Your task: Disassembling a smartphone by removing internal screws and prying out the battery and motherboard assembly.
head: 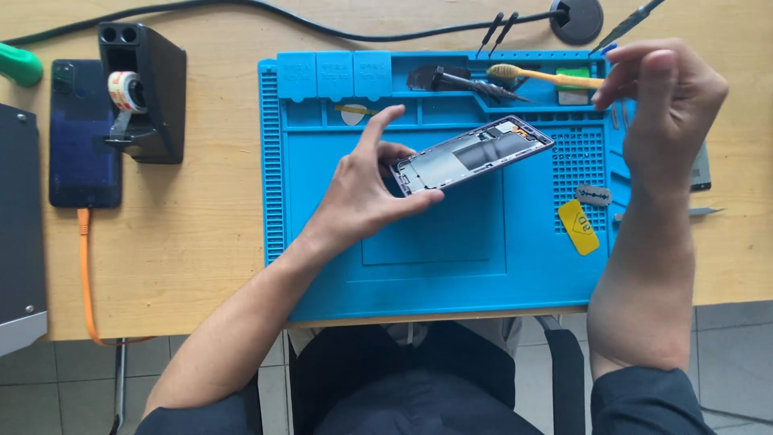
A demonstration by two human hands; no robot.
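My left hand [366, 189] holds an opened phone frame [471, 153] by its near end, tilted above the blue work mat [435, 274], with the index finger lifted. The phone's insides show metal plates and a small board. My right hand [664, 105] hovers over the mat's upper right corner, fingers bent together near a yellow-handled brush [547, 76]. Whether its fingertips pinch something small I cannot tell.
A yellow pick [579, 227] and a razor blade [593, 194] lie at the mat's right. A dark phone [80, 133] on an orange cable, a black tape dispenser [145, 93] and a grey device [20, 234] sit at the left. Tweezers [471, 83] and tool tips rest in the top trays.
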